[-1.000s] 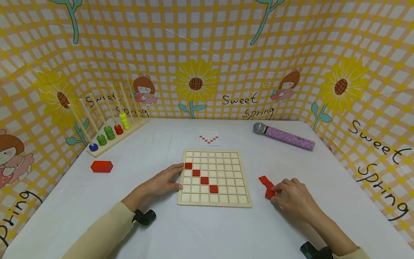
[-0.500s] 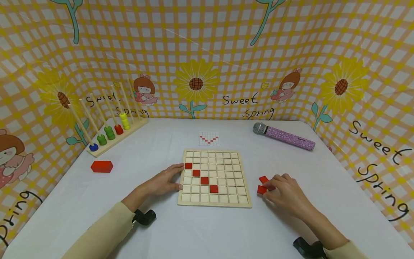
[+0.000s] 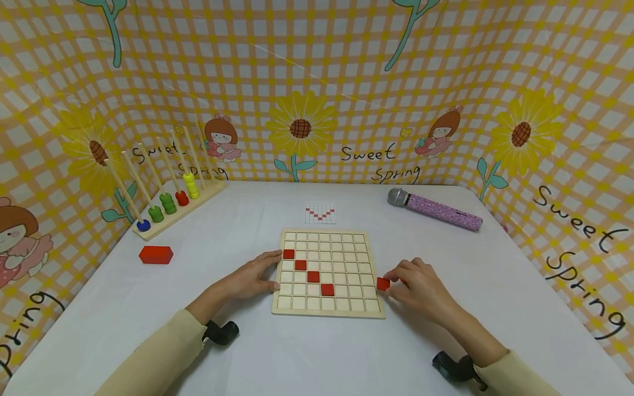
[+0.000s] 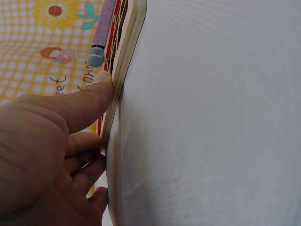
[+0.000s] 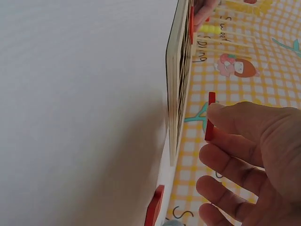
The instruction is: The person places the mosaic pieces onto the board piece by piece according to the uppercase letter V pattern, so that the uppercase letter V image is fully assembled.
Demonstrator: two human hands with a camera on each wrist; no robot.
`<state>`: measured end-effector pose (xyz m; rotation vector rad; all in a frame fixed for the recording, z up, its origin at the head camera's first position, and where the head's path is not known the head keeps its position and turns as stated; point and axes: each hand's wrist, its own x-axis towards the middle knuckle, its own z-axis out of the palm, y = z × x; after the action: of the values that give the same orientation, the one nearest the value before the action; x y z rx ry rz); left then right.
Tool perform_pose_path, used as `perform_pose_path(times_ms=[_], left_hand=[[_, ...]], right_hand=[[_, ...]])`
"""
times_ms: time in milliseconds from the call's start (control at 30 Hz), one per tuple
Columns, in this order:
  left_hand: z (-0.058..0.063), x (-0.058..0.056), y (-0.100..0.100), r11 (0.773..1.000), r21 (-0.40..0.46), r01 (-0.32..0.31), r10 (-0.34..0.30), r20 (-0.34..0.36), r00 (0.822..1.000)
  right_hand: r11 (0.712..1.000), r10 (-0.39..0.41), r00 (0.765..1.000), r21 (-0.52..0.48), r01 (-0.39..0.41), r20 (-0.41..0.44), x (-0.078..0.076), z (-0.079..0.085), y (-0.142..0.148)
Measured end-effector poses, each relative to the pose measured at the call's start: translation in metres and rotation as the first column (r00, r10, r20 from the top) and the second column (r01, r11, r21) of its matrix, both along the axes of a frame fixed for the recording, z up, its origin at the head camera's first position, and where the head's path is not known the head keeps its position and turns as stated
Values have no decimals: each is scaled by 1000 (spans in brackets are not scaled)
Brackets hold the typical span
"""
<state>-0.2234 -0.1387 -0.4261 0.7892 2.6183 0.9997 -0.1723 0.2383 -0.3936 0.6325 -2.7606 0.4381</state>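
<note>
A wooden grid board (image 3: 346,275) lies on the table with several red square tiles (image 3: 313,276) set in a diagonal of its cells. My left hand (image 3: 250,276) rests at the board's left edge, its thumb and fingers touching the rim, as the left wrist view also shows. Just by the board's right edge, my right hand (image 3: 418,286) pinches one red tile (image 3: 383,284) between thumb and index finger. In the right wrist view that tile is off the table, and another red tile (image 5: 154,207) lies on the white surface below the hand.
Behind the board lies a small pattern card (image 3: 320,213) with red squares in a V. A glittery purple microphone (image 3: 441,210) is at the back right. At the left stand a bead abacus (image 3: 180,212) and a red block (image 3: 156,254).
My right hand has moved left from the loose red tiles toward the board, with one tile pinched in it. The left hand has stayed at the board's edge.
</note>
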Motion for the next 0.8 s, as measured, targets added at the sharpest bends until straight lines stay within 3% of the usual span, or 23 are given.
perform_pose_path(times_ms=[800], left_hand=[[-2, -1, 0, 1000, -3, -3, 3, -9, 1000]], right_hand=[[999, 36, 996, 37, -39, 79, -24, -2, -43]])
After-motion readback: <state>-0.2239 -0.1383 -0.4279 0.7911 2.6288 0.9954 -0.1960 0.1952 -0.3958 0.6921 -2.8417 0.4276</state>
